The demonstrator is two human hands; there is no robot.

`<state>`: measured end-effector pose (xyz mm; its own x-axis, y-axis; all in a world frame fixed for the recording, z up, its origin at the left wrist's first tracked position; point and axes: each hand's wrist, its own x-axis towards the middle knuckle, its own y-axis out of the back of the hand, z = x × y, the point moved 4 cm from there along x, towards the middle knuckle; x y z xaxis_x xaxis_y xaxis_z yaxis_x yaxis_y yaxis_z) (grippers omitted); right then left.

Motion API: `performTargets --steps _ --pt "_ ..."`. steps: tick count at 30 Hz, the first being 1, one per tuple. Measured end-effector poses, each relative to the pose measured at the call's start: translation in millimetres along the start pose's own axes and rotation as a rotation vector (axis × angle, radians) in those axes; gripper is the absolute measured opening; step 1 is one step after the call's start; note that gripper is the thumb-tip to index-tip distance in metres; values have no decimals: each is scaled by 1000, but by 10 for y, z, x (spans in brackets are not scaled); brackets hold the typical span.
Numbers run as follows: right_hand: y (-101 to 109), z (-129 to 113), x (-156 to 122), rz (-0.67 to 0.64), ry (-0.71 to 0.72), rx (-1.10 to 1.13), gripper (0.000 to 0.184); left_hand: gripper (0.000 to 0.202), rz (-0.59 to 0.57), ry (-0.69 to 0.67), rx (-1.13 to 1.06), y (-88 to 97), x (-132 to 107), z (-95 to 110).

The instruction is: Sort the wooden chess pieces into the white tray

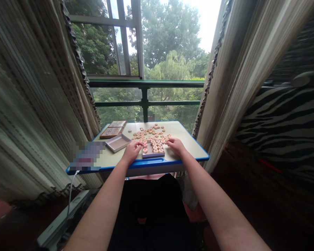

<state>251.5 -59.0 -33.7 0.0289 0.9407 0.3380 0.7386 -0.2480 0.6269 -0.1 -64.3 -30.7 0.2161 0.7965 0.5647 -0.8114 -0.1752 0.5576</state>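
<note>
Several round wooden game pieces (151,131) with red and dark marks lie scattered on a small cream table (191,144) with a blue edge. A shallow grey box (153,154) at the front holds several of these discs in rows. My left hand (132,150) rests at the box's left edge, fingers curled over a piece near its far corner. My right hand (174,144) lies at the box's right edge, fingers bent onto the discs there. What either hand holds, if anything, is hidden.
An empty box lid (118,142) sits left of the box. A folded wooden board (113,129) lies at the table's back left. A blurred-out item (87,156) with a white cable lies at the front left. Curtains hang on both sides; a window railing (146,83) stands behind.
</note>
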Motion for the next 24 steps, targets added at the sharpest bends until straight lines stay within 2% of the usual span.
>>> performTargets --steps 6,24 --pt "-1 11 10 -1 2 -10 24 23 22 82 -19 2 -5 -62" --pt "13 28 5 32 -15 -17 24 26 12 125 -63 -14 -3 -88"
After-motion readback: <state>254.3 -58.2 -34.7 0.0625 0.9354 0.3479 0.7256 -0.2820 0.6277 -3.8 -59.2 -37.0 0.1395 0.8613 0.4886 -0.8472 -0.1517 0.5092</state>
